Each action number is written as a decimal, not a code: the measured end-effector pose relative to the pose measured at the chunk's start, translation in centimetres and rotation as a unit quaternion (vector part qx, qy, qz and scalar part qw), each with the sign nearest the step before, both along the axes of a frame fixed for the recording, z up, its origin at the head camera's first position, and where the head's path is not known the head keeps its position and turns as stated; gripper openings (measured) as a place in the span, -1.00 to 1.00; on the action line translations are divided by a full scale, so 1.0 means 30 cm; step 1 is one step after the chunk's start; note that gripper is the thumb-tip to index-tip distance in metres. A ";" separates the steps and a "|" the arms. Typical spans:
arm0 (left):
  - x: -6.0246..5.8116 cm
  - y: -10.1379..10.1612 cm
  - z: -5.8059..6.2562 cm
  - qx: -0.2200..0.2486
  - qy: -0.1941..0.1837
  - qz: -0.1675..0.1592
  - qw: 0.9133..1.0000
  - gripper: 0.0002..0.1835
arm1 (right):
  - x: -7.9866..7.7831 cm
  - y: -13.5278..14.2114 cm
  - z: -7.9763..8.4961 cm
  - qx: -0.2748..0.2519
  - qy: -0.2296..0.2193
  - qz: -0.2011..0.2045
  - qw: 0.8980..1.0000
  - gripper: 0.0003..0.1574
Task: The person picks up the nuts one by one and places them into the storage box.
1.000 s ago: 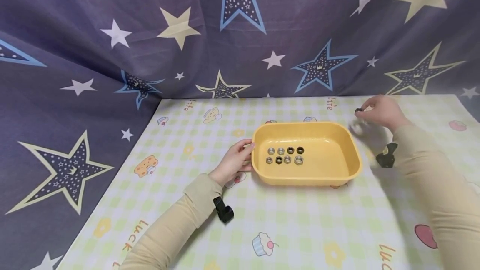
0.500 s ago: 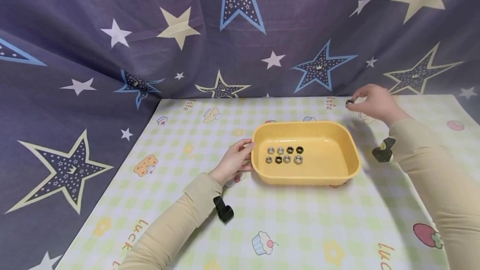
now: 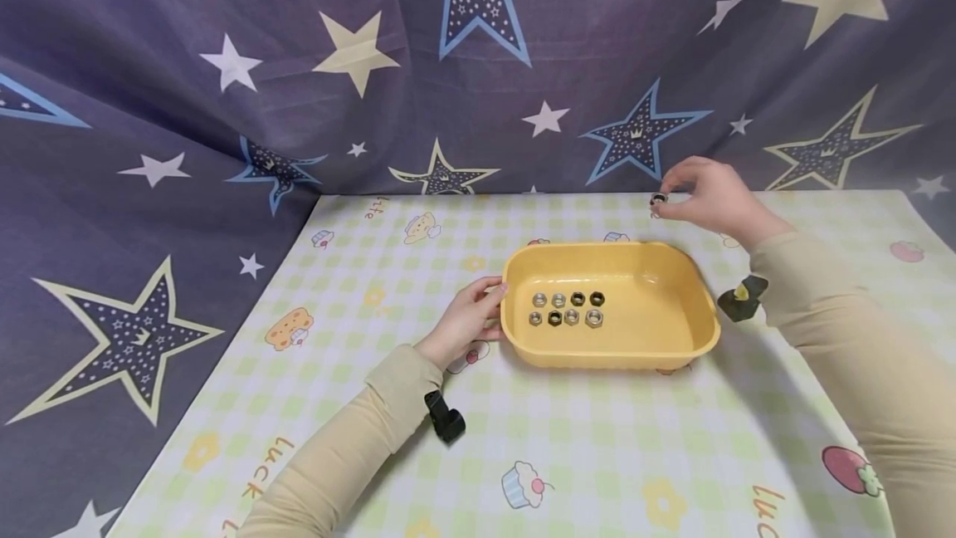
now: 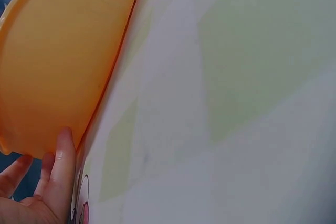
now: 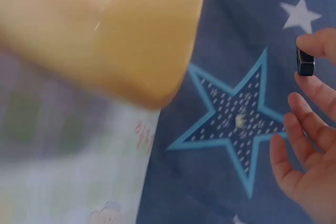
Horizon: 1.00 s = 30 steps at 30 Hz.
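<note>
My left hand point(image 3: 465, 322) is at the left end of a yellow rectangular tub point(image 3: 620, 362), fingertips against its outer wall near the rim. In the left wrist view its fingers point(image 4: 64, 161) lie fairly straight along the orange-looking wall. Behind the tub's far right part, my right hand point(image 3: 709, 198) is raised, pinching a dark hex nut point(image 5: 305, 62) between thumb and forefinger. The right wrist view shows its other fingers spread loosely below. Inside the tub, several hex nuts point(image 3: 594, 319), some silver and some black, sit in two rows toward the left.
A green and white checked cloth point(image 3: 582, 422) with printed cartoons covers the table. A dark star-patterned curtain point(image 3: 485, 98) hangs behind the far edge and along the left. Black wrist cameras point(image 3: 446, 420) are strapped at both cuffs.
My right hand has moved left and slightly up with the nut, from right of the tub to behind its far right part. The left hand, the tub and the nuts inside stay put.
</note>
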<state>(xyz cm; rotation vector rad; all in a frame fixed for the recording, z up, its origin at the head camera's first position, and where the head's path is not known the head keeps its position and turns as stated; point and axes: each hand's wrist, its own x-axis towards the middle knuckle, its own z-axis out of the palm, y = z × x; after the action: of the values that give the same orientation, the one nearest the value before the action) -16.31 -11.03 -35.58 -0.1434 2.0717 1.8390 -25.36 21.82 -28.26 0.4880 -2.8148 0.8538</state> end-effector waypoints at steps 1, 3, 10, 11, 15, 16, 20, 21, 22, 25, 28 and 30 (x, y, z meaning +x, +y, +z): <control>-0.001 0.000 -0.001 0.002 0.000 0.001 1.000 -0.56 | 0.004 -0.009 0.005 -0.001 -0.002 0.004 1.000 -0.62; -0.004 -0.001 -0.004 0.003 -0.003 0.001 1.000 -0.56 | 0.012 -0.026 0.014 -0.004 -0.007 0.010 1.000 -0.63; -0.006 -0.002 -0.008 0.003 -0.003 -0.001 1.000 -0.55 | 0.027 -0.073 0.027 0.002 0.004 0.032 0.999 -0.66; -0.006 -0.002 -0.008 0.003 -0.003 -0.001 1.000 -0.56 | 0.030 -0.078 0.027 0.002 0.004 0.035 0.999 -0.66; -0.006 0.000 -0.008 0.002 -0.003 0.000 1.000 -0.56 | 0.037 -0.095 0.023 -0.002 0.003 0.044 0.999 -0.70; -0.006 0.000 -0.008 0.002 -0.003 0.000 1.000 -0.56 | 0.038 -0.099 0.021 -0.004 0.002 0.047 0.999 -0.71; -0.006 -0.001 -0.007 0.001 -0.004 0.001 1.000 -0.56 | 0.044 -0.114 0.014 -0.009 -0.002 0.062 0.998 -0.74; -0.006 -0.002 -0.007 0.001 -0.004 0.000 1.000 -0.56 | 0.044 -0.117 0.011 -0.009 -0.004 0.067 0.998 -0.74; -0.006 -0.002 -0.006 0.001 -0.004 0.000 1.000 -0.56 | 0.045 -0.121 0.008 -0.011 -0.006 0.071 0.997 -0.74; -0.007 -0.003 -0.006 0.000 -0.005 -0.002 1.000 -0.56 | 0.046 -0.128 -0.004 -0.019 -0.008 0.083 0.996 -0.74; -0.007 -0.003 -0.007 -0.001 -0.004 -0.003 1.000 -0.56 | 0.045 -0.133 -0.022 -0.028 -0.008 0.104 0.994 -0.75; -0.021 -0.005 -0.037 -0.002 0.000 0.002 1.000 -0.57 | 0.044 -0.137 -0.035 -0.031 -0.013 0.127 0.991 -0.78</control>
<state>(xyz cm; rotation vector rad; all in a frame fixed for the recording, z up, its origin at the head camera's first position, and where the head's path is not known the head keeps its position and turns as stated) -16.95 -11.18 -36.68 -0.1476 2.0764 1.8371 -24.04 17.71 -29.33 0.8443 -2.7787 0.9966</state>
